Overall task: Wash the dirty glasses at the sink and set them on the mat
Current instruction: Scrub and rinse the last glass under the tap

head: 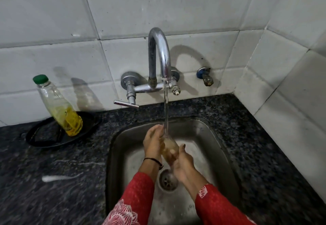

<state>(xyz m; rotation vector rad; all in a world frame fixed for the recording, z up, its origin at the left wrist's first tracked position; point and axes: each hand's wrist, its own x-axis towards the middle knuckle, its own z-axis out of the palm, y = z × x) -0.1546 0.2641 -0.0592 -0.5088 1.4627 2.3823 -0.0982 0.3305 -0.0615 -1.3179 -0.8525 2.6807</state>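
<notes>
We've got the glass [170, 149] held over the sink basin, tilted, upper end twd the tap, w/ the water stream [165, 104] landing on that end. It's clear glass, a bit blurred, looks yellowish-brown through the sides. Our left hand [152, 142] wraps the upper part, fingers curled round it. Our right hand [182, 166] grips the lower end from beneath, so both hands are holding the glass. A thin black thread band [153, 159] sits on the left wrist, and both sleeves [137, 194] are red w/ a white pattern. Below the hands is the round drain [167, 180] in the steel sink [227, 156], whose floor is wet. The chrome tap [159, 52] is wall-mounted w/ a gooseneck spout and a lever handle [126, 103] low on its left. A small blue-collared brass valve [205, 76] sticks out of the wall to the right, apart from the tap. The counter [44, 198] is dark speckled granite round the sink's left, back & right, w/ a pale streak [60, 178] on the left stretch. Back-left by the wall, a clear bottle [60, 108] w/ a green cap, abt a third full of yellow liquid, stands on a black oval tray [42, 138]. The wall tiles [53, 22] are large, pale grey & scuffed, meeting in a corner at right. We can't read any label or writing.
</notes>
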